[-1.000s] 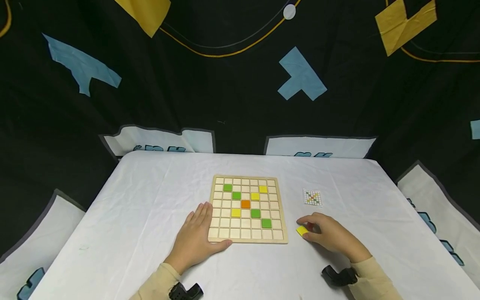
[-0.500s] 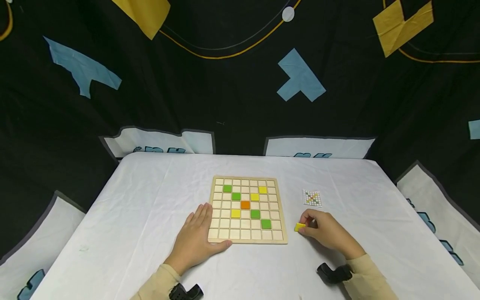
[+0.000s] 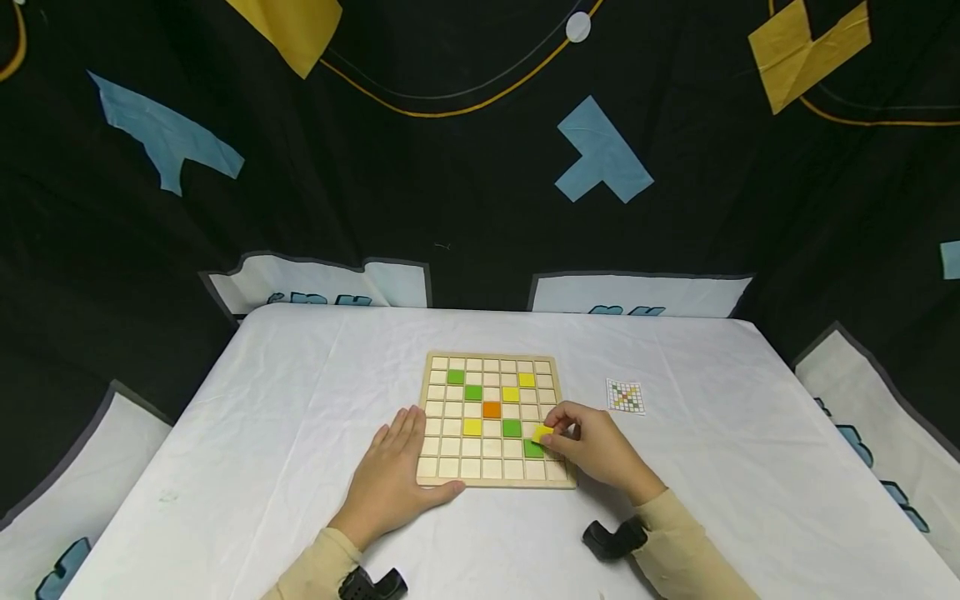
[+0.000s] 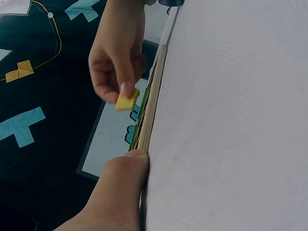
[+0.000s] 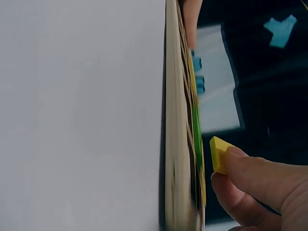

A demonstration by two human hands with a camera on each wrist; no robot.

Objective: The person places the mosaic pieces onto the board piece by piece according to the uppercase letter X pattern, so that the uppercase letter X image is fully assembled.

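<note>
A wooden grid board [image 3: 495, 482] lies on the white table, with green, yellow and orange square tiles set among its plain squares. My right hand [image 3: 600, 446] pinches a yellow tile [image 3: 542, 433] between thumb and fingers over the board's right part, close to a green tile [image 3: 533, 450]. In the right wrist view the yellow tile [image 5: 220, 155] is raised above the board's surface. My left hand [image 3: 393, 475] rests at the board's left edge with fingers straight, its thumb [image 4: 126, 168] along the near edge.
A small printed pattern card [image 3: 626, 397] lies on the white table [image 3: 300, 400] to the right of the board. Black cloth with blue and yellow shapes [image 3: 603, 150] hangs behind the table. Each wrist wears a black device [image 3: 615, 540].
My right hand has carried the yellow tile leftward from the table beside the board to over its right part. The left hand has stayed at the board's left edge.
</note>
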